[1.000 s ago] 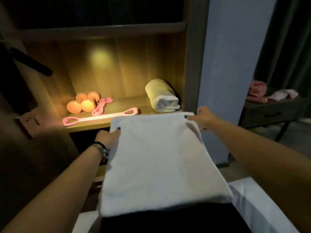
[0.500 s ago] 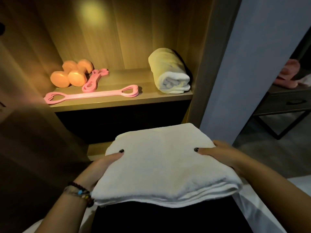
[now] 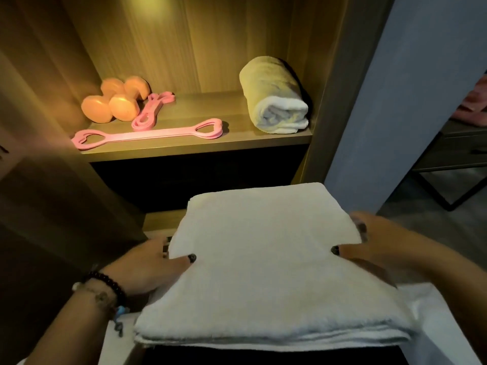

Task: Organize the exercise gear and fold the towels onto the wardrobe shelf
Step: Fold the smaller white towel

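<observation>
Head view: the left hand and right hand grasp opposite sides of a folded white terry towel, thumbs on top, below the lit wooden wardrobe shelf. No readable writing shows.

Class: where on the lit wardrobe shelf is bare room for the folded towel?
Bare wood lies between the long pink band and the rolled towel, on the shelf. The left is crowded: dumbbells and a second band.

Both hands grip folded white towel.
</observation>
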The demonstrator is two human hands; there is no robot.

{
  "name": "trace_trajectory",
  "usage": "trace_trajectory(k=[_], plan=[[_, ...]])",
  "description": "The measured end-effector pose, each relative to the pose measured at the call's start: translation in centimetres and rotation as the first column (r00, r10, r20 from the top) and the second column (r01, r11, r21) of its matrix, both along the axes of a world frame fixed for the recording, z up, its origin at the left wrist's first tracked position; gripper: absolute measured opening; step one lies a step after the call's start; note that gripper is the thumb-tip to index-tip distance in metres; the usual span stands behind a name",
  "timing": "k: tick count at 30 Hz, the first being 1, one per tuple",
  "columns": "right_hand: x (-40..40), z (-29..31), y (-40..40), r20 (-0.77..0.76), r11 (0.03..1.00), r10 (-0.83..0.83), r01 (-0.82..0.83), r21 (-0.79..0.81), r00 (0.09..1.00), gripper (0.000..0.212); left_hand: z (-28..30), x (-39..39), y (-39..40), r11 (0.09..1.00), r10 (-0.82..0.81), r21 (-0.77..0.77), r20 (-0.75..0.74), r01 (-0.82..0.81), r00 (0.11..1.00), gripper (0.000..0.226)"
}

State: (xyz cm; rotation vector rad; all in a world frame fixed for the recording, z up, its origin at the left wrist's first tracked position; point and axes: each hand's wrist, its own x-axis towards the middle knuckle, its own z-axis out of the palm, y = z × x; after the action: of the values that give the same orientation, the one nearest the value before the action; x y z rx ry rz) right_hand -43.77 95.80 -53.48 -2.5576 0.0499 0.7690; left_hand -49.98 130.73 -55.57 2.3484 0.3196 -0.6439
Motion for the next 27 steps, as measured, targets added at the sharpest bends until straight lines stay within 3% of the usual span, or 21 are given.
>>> trace_trajectory(k=[2,5,7,8,11,13,21,27], plan=[[1.5,1.8,1.5,0.142,0.989,0.087,-0.069,-0.129,0.986,0.074,1.8,1.9,-0.6,0.979,-0.040,0.202,0.171,0.005,0.985,0.033],[4.8,2.7,6.0,0.335,0.974,0.202,-0.154,-0.166,0.920,0.057,2.6,6.1,-4.3,0.978,-0.092,0.208,0.384,0.011,0.919,0.051],[5.9,0.9,9.6,0.391,0.974,0.225,-0.200,-0.105,0.892,0.050,0.8,8.1,-7.7,0.975,-0.137,0.215,0.374,0.058,0.917,0.055],[6.0,-0.9,10.9,0.409,0.974,0.227,-0.207,-0.094,0.884,0.048,-0.9,8.6,-8.9,0.951,-0.203,0.293,0.343,0.101,0.917,0.056],[4.9,-7.2,12.8,0.352,0.924,0.345,-0.248,-0.292,0.870,0.048,-6.1,8.4,-9.5,0.843,-0.303,0.512,0.195,0.167,0.933,0.061],[4.6,-9.2,12.6,0.317,0.898,0.376,-0.258,-0.357,0.871,0.052,-7.6,8.4,-8.9,0.840,-0.272,0.525,0.191,0.136,0.943,0.061],[6.2,-9.0,9.4,0.258,0.906,0.303,-0.193,-0.377,0.917,0.074,-7.6,7.9,-7.7,0.869,-0.228,0.485,0.227,0.093,0.947,0.065],[5.4,-8.5,8.2,0.265,0.911,0.267,-0.153,-0.383,0.926,0.075,-7.3,7.8,-8.4,0.832,-0.267,0.543,0.217,0.111,0.939,0.068]])
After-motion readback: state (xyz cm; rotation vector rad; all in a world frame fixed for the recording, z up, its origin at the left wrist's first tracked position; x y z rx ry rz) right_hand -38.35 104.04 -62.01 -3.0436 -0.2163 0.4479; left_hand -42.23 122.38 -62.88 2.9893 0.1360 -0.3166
